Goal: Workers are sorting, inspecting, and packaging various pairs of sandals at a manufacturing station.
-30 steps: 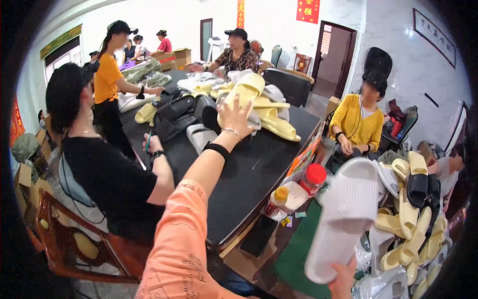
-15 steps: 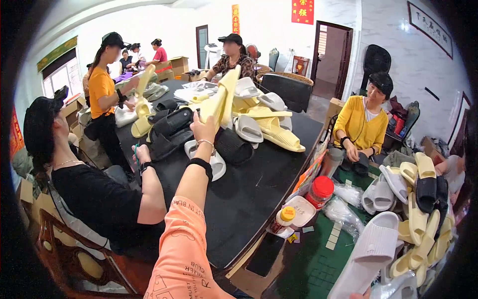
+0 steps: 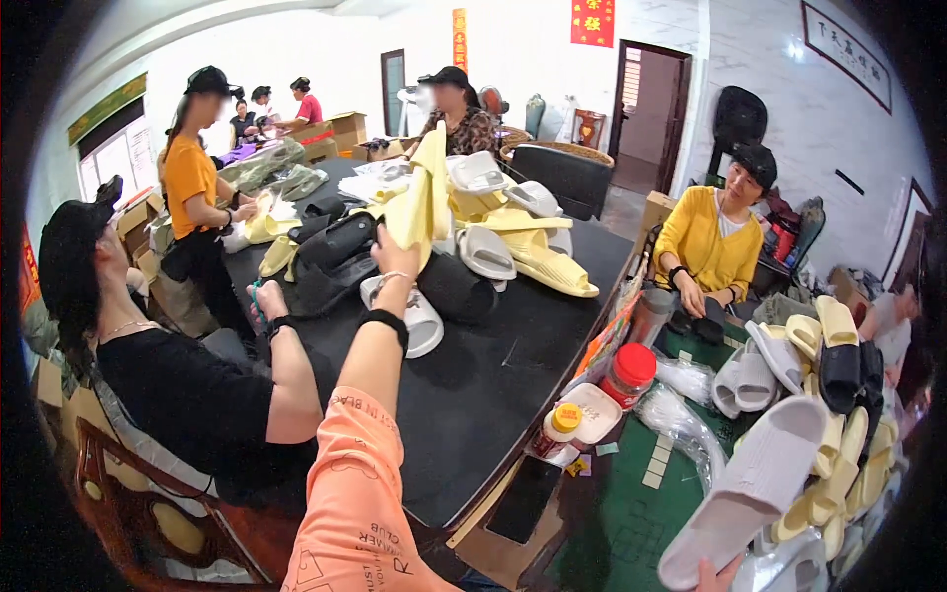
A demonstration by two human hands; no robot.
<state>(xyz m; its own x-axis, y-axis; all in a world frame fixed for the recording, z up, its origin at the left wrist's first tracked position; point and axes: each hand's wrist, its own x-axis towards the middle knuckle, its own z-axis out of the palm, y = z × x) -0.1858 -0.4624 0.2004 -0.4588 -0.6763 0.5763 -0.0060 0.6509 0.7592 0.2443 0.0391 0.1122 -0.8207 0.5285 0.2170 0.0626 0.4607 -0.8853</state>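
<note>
My left arm in a peach sleeve stretches over the black table (image 3: 454, 405). My left hand (image 3: 397, 255) is closed on yellow slippers (image 3: 418, 202), held upright at the pile. Around it lie black slippers (image 3: 340, 247), a white slipper (image 3: 424, 326) under my wrist, a light grey slipper (image 3: 485, 254) and more yellow slippers (image 3: 547, 261). At the lower right, my right hand (image 3: 718, 576) grips a light grey slipper (image 3: 745, 493) by its heel end. Only some fingers of that hand show; the rest is cut off by the lower edge.
A heap of mixed slippers (image 3: 838, 434) stands on the green table (image 3: 621, 513) at right. Near it are a red-lidded jar (image 3: 629, 375), a yellow-capped bottle (image 3: 557, 429), a phone-like black slab (image 3: 523, 503) and plastic bags (image 3: 681, 424). Co-workers sit and stand around the black table.
The light grey slipper in my right hand has swung up and to the right, tilting more. My left hand keeps the yellow slippers. The co-worker in orange has lowered a raised yellow slipper.
</note>
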